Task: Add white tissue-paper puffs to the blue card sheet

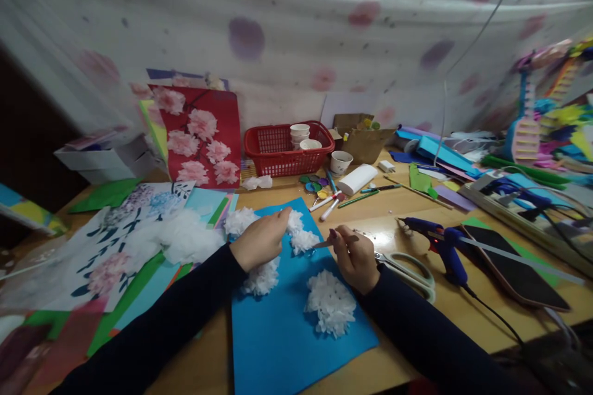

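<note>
A blue sheet of card [278,345] lies on the table with several white ruffled paper flowers on it. My left hand [262,239] is closed over its upper part, fingertips against a small white flower [303,241]; what they pinch is hidden. My right hand [356,259] grips a thin, flat, pointed stick-like tool [323,244], its tip close to that flower's right edge. Nearer to me, a large white flower [330,303] sits on the card. Another white flower [262,278] is partly covered by my left hand, and one more [239,221] lies at the upper left.
Scissors [412,274] lie beside my right wrist, a blue glue gun [447,247] and a phone [514,265] further right. A red basket [290,157] with paper cups stands behind. White fluff [189,237] and coloured papers cover the left side. A red flower picture [204,136] leans at the back.
</note>
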Available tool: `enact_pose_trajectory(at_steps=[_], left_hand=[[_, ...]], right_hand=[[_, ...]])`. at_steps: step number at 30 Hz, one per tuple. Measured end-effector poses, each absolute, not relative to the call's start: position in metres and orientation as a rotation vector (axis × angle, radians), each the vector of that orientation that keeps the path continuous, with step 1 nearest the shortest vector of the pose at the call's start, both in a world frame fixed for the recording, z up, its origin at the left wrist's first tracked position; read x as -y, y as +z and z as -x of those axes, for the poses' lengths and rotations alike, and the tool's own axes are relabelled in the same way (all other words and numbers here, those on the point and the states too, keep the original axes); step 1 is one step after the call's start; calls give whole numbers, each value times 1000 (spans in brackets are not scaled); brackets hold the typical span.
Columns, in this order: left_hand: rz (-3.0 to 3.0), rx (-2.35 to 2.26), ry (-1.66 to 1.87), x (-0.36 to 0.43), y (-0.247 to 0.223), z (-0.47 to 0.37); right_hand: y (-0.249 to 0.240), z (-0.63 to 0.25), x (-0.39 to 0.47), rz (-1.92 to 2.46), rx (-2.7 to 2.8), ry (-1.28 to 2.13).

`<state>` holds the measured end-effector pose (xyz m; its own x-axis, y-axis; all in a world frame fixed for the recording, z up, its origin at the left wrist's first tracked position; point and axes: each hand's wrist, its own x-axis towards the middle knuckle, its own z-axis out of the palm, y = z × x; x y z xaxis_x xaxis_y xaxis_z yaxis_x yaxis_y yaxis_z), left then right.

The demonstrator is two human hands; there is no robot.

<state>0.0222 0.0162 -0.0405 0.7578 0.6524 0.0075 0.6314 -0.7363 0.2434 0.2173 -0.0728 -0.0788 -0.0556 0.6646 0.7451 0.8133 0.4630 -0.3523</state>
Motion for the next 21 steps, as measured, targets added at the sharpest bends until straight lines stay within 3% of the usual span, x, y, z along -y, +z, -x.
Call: enact_pose_trajectory(at_steps=[8, 14, 21], left_hand=[[-2643, -1191, -112, -15, -32, -25], [-2655, -1164, -111, -14, -36, -22], [-2664, -1176, -223, -13, -33, -20]], right_hand=[[-70, -208, 59, 1287, 1880, -301], [-80, -211, 49, 1466, 1581, -41], [-85, -215, 57, 1386, 1183, 276]])
